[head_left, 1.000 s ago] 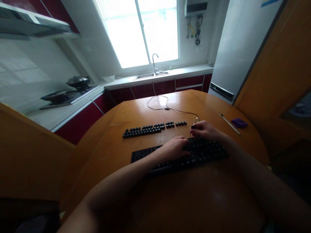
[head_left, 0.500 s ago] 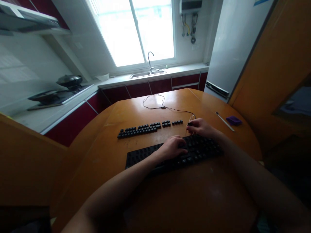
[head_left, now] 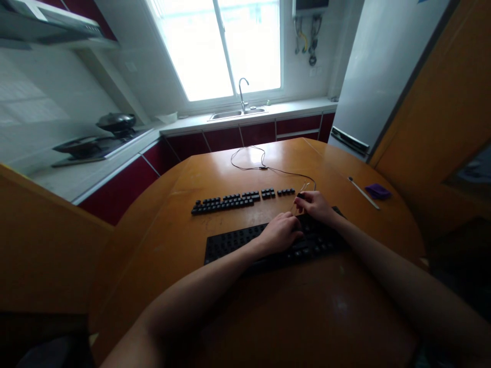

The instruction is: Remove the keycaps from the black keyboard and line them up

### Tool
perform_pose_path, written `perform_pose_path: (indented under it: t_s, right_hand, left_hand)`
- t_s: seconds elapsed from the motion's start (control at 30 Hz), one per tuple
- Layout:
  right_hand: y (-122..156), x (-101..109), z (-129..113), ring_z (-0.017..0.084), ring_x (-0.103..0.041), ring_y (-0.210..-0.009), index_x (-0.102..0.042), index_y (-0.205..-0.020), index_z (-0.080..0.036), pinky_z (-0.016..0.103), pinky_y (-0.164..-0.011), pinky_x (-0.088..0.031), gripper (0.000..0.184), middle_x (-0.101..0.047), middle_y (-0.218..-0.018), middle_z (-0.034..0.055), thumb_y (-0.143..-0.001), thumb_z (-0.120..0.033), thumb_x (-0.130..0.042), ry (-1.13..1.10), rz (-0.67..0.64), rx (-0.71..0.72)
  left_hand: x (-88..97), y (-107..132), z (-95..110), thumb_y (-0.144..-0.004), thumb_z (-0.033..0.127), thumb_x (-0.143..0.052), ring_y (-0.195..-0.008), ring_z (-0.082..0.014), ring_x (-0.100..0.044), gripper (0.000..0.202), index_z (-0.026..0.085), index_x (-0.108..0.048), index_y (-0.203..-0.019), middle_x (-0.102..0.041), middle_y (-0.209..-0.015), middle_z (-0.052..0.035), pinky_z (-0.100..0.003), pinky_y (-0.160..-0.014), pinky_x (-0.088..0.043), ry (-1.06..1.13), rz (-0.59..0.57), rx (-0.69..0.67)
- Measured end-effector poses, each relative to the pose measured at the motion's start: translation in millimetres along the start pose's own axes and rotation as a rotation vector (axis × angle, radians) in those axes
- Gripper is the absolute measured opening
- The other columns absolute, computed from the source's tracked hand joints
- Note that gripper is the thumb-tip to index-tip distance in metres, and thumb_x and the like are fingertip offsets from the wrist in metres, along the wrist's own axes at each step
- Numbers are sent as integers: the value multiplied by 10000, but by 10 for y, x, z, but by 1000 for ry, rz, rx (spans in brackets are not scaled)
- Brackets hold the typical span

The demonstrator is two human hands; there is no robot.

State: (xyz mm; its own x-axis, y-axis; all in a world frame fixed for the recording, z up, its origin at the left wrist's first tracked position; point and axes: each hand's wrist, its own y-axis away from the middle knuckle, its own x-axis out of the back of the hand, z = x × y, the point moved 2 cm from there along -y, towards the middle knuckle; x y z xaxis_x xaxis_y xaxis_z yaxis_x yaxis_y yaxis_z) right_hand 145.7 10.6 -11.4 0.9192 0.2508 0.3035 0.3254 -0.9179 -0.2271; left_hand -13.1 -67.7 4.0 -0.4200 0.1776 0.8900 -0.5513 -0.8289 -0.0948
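A black keyboard (head_left: pixel 238 243) lies on the round wooden table (head_left: pixel 215 174) in front of me. My left hand (head_left: pixel 280 232) rests on its middle, fingers curled down onto the keys. My right hand (head_left: pixel 314 204) sits at the keyboard's far edge, pinched on a small wire tool with a black keycap (head_left: pixel 300 196) at its tip. A row of loose black keycaps (head_left: pixel 230 202) is lined up on the table beyond the keyboard, left of the right hand.
A thin cable (head_left: pixel 257 166) loops across the far table. A slim white stick (head_left: pixel 362 193) and a purple cloth (head_left: pixel 378 191) lie at the right. Behind are a counter with sink (head_left: pixel 236 115), a stove with pans (head_left: pixel 103 135) and a fridge (head_left: pixel 379 76).
My right hand has drawn slightly toward my left hand, still pinching the tool. The view shifted a little; the keyboard and keycap row stay put.
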Motion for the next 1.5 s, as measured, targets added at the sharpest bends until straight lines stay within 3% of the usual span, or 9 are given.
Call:
perform_pose_path:
  t_s: [0.37,0.63,0.73,0.87,0.97,1.23,1.5]
  right_hand:
    - [-15,142,-43,133,-568,-515,-648,-749,-139,253,-475,-427,473,-648,-624,50,-774,-610,-683,-45,20,-53]
    - [-27,170,-111,131,-561,-511,-629,-721,-143,253,-465,-414,476,-634,-628,46,-758,-613,-698,-56,25,-75]
    - [2,220,-172,129,-571,-535,-656,-734,-137,252,-500,-434,445,-649,-648,44,-778,-577,-696,-54,-94,-40]
    - [93,298,-265,136,-594,-594,-733,-800,-133,245,-546,-451,361,-679,-676,39,-802,-492,-709,-2,-456,-13]
    - [145,309,-305,143,-610,-627,-776,-859,-141,249,-589,-477,293,-691,-691,35,-805,-424,-723,38,-602,11]
    - [164,299,-319,133,-621,-623,-790,-888,-163,233,-581,-500,204,-697,-745,33,-812,-336,-715,58,-636,6]
    - [210,233,-331,120,-606,-508,-755,-940,-139,216,-500,-486,236,-643,-593,-3,-853,-336,-658,-10,-699,-69]
  left_hand:
    - [16,27,-95,-835,320,-738,-871,-193,-618,201,187,-715,-983,-634,-964,-57,-322,-842,-511,185,35,-46]
    - [103,18,-132,-855,369,-725,-971,-216,-595,230,223,-728,-1032,-635,-982,-59,-348,-921,-466,133,-10,-166]
    - [125,5,-185,-802,411,-773,-928,-205,-582,270,193,-701,-945,-615,-951,-49,-324,-857,-474,148,11,-142]
    - [142,-21,-291,-687,479,-846,-854,-193,-561,408,175,-644,-869,-599,-916,-33,-300,-757,-466,152,34,-68]
    - [125,-42,-343,-676,466,-857,-872,-192,-573,416,176,-660,-900,-614,-916,-30,-296,-770,-462,207,15,-93]
    - [130,-49,-314,-706,410,-850,-820,-174,-580,357,171,-734,-944,-613,-875,-31,-281,-746,-458,264,-37,-126]
    - [123,-28,-285,-917,373,-642,-925,-186,-588,219,227,-753,-1036,-629,-943,-49,-300,-871,-457,232,-71,-193]
